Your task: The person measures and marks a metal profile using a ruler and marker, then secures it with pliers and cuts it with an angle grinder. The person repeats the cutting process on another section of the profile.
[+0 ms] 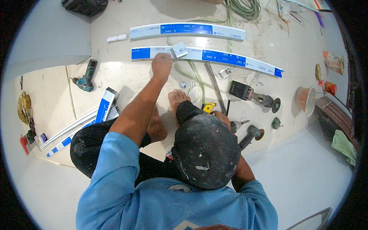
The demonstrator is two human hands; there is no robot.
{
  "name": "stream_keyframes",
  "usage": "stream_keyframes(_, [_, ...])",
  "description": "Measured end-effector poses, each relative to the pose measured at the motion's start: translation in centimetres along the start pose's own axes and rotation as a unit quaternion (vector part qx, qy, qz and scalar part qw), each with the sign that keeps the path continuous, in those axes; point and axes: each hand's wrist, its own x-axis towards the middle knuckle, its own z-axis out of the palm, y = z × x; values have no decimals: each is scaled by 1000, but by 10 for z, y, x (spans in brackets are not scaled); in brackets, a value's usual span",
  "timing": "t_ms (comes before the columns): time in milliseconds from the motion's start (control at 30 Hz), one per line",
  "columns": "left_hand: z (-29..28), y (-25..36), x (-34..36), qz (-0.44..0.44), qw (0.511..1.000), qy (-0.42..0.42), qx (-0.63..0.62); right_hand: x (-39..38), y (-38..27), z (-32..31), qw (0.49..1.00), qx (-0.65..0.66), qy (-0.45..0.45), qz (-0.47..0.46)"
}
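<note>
My left hand (161,65) reaches forward and rests with curled fingers on the near edge of a long white strip with blue labels (222,57) lying across the floor. A small cut piece of the same strip (179,50) lies on it just right of that hand. My right hand (221,116) is mostly hidden behind my raised dark-trousered knee (205,149). It sits beside a yellow tape measure (209,108) and a small power tool (238,125); its grip cannot be made out. My bare feet (177,99) lie between the hands.
A second labelled strip (188,30) lies farther away, with more strips (76,128) at my left. A teal cordless drill (86,76), an angle grinder (253,95), another grinder (251,134), a metal bar (215,86), small offcuts (224,73), a green hose (245,7) and a tipped bucket (306,100) lie around.
</note>
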Motion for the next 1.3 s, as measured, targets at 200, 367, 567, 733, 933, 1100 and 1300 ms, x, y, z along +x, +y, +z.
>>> stream_keyframes(200, [-17,19,-70,19,904,-427,31,42,-73,-95,943,331,31,-18])
stream_keyframes(367, [-27,87,-101,51,794,-566,215,98,-89,-107,829,557,-13,-37])
stream_keyframes(567, [-59,121,-93,36,841,-443,309,150,-113,-68,714,696,-16,-66])
stream_keyframes(733, [-85,98,-83,-96,917,-368,123,158,-126,-13,788,584,-194,-39])
stream_keyframes(933, [-85,67,-75,-142,922,-302,199,181,-139,49,886,367,-275,-69])
stream_keyframes(1100, [-77,59,-54,-146,899,-266,315,201,-149,64,773,490,-401,-29])
stream_keyframes(1300, [-67,57,-19,-87,849,-276,442,218,-167,89,749,544,-378,-11])
